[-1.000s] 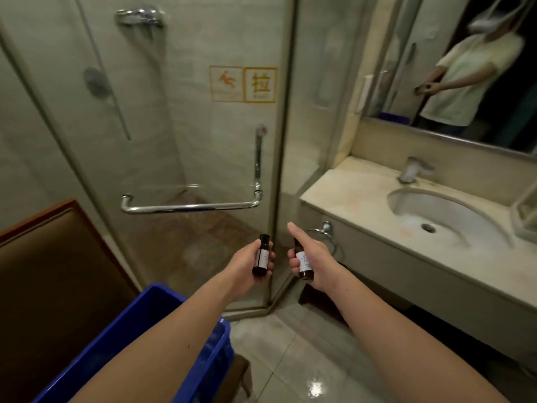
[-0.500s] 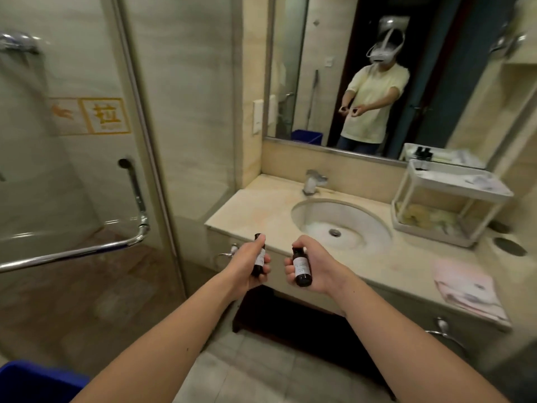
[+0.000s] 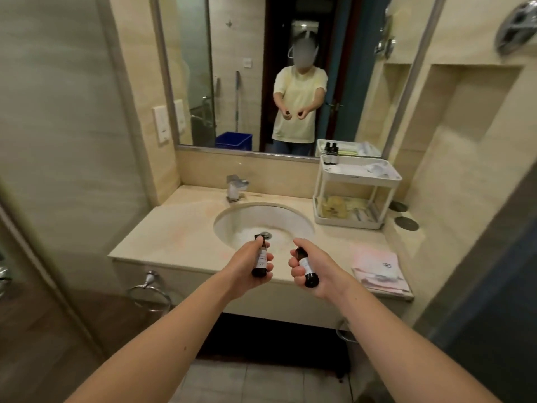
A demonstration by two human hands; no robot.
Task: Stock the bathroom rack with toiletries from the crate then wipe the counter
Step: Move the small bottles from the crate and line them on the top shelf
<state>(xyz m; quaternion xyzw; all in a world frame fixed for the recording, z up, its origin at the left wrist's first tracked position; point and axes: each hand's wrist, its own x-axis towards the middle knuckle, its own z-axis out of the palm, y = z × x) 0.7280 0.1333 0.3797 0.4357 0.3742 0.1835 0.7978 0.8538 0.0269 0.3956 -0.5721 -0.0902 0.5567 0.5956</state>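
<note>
Dim, warm yellowish indoor light, soft overall blur, wide-angle bending at the edges.

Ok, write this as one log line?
left hand: grips left bottle | right hand: grips right bottle | rack: on counter, right of sink

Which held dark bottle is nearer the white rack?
The bottle in the right hand; the other bottle, in the left hand, is farther from the rack.
</note>
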